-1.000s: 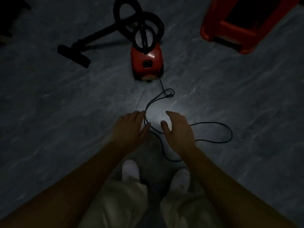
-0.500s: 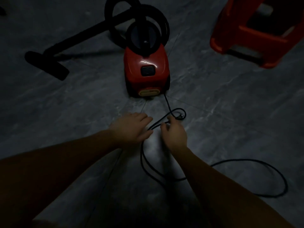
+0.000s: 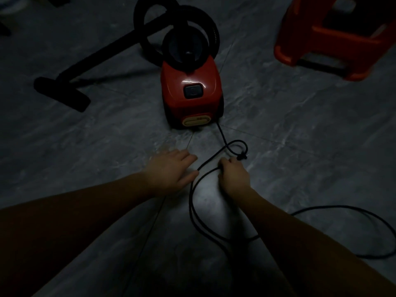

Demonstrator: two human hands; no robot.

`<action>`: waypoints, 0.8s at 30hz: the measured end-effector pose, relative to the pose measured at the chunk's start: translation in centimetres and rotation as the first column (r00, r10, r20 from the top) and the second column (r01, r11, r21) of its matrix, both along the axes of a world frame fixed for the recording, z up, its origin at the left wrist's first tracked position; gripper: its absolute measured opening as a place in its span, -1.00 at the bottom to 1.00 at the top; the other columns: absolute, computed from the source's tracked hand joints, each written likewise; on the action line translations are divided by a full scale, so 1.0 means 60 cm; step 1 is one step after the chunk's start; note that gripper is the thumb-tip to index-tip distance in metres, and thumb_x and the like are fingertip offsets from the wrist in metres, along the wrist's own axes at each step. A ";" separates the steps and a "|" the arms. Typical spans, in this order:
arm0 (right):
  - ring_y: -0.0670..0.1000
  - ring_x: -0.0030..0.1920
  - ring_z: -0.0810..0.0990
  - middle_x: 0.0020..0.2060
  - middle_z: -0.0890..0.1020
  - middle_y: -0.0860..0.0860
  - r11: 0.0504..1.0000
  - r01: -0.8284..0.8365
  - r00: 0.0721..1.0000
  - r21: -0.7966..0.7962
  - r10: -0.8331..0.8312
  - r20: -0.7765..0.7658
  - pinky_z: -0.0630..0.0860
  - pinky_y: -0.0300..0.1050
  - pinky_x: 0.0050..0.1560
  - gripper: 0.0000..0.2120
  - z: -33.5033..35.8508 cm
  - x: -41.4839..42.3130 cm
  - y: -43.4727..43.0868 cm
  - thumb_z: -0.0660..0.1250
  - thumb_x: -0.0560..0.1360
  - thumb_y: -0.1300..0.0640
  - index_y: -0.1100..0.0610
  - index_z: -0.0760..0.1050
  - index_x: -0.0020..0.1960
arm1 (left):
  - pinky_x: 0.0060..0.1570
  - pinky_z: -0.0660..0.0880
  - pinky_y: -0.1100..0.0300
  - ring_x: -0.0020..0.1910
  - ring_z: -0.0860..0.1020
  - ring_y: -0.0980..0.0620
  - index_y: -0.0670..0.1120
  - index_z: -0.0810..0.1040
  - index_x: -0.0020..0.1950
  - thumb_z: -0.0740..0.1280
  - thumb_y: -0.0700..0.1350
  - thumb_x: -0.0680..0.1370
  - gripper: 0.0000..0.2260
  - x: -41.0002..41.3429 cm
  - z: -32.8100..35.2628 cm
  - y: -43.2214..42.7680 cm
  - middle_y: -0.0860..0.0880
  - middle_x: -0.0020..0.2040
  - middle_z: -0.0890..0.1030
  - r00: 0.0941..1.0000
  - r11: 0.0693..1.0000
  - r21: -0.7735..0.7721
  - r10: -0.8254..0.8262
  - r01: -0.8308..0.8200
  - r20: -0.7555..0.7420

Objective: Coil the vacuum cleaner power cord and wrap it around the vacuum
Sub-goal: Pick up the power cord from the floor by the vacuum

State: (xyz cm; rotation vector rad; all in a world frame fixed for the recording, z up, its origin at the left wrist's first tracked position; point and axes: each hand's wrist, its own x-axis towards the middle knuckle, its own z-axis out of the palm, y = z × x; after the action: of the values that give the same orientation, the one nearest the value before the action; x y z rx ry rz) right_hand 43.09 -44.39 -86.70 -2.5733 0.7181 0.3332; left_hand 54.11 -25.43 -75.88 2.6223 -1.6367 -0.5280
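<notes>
Power cord (image 3: pixel 222 135) slack on the floor (image 3: pixel 85 146), trailing from the one vacuum (image 3: pixel 190 99) toward the near right corner.
Your left hand (image 3: pixel 171 170) lies flat and spread just beside it, holding nothing. Your right hand (image 3: pixel 234 176) curls round a strand by the small loop. The one cord is likely light and limp, so gather it loop by loop. One red stool (image 3: pixel 321 39) stands far right.

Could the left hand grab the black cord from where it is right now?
Probably yes. The left hand is open, right beside the power cord on the floor, with nothing between them; the right hand grips it nearby.
</notes>
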 end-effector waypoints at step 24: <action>-0.20 -0.16 0.51 -0.14 0.56 -0.09 0.981 0.014 0.696 0.192 -0.147 0.702 0.38 -0.49 -0.14 -0.94 0.439 0.037 -0.149 0.35 0.56 0.21 0.12 0.60 -0.02 | 0.09 0.58 0.04 0.06 0.61 0.10 0.11 0.43 0.31 0.37 0.13 0.54 -0.63 -0.004 0.243 -0.161 0.04 0.11 0.64 0.793 0.557 -0.565 0.391 -0.608 -0.468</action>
State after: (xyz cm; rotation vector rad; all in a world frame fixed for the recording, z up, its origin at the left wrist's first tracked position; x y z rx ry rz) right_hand 45.32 -53.36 -60.38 -2.2117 0.4640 -0.6031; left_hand 53.84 -35.10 -61.27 2.1171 -0.6872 -0.1812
